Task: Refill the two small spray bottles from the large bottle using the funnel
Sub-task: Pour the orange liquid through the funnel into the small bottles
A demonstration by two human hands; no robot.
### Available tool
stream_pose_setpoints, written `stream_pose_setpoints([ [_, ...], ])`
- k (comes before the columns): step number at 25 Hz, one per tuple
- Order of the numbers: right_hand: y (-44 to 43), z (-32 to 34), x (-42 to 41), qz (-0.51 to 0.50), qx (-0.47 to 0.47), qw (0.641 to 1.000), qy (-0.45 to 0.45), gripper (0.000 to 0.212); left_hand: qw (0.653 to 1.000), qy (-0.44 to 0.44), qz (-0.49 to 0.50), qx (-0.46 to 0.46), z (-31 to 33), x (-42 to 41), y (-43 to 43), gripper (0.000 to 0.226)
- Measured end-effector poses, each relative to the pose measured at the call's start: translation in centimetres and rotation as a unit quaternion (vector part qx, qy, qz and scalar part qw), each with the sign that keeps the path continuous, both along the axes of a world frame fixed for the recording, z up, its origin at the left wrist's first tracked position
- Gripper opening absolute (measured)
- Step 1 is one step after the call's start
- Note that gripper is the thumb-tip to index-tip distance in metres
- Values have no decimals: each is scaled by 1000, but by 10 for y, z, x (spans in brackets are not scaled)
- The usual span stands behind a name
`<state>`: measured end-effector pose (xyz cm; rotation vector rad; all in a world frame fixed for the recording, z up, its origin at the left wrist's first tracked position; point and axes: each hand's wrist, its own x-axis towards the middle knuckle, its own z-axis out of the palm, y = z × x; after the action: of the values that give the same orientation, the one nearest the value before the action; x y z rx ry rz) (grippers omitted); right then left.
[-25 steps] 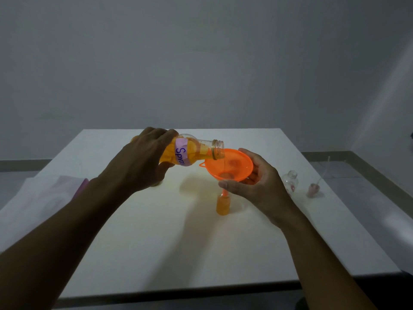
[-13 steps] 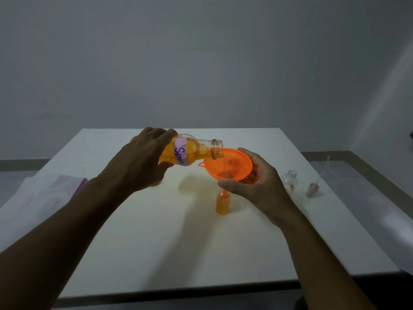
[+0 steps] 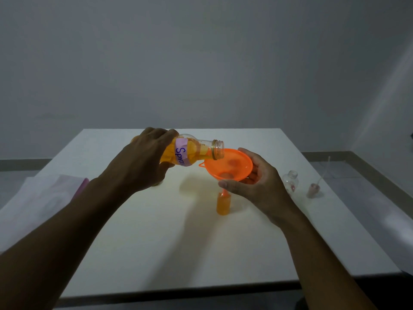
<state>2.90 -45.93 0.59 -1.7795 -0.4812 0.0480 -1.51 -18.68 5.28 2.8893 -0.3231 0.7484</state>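
left hand (image 3: 143, 162) grips large bottle (image 3: 192, 153), mouth over funnel (image 3: 228, 164) rim at 9 o'clock. right hand (image 3: 252, 182) cups funnel, spout in small spray bottle (image 3: 222, 203). risk: overfilling overflows; empty bottle (image 3: 291, 180) waits at 3 o'clock.

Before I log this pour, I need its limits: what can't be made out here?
- Large bottle: its base and liquid level, hidden by the left hand.
- Funnel: whether liquid is running through it; too dim and blurred.
- Orange small bottle: its neck, covered by the funnel spout and right hand.
- Clear small bottle: contents, too small.
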Motion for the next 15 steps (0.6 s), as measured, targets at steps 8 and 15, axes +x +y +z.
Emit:
stream_pose_setpoints([
  [8, 0, 0, 0, 7, 3, 1000, -3, 100, 1000, -5, -1, 0, 4, -2, -4, 64],
  [15, 0, -3, 3, 6, 3, 1000, 0, 96, 1000, -4, -6, 2, 4, 0, -3, 63],
])
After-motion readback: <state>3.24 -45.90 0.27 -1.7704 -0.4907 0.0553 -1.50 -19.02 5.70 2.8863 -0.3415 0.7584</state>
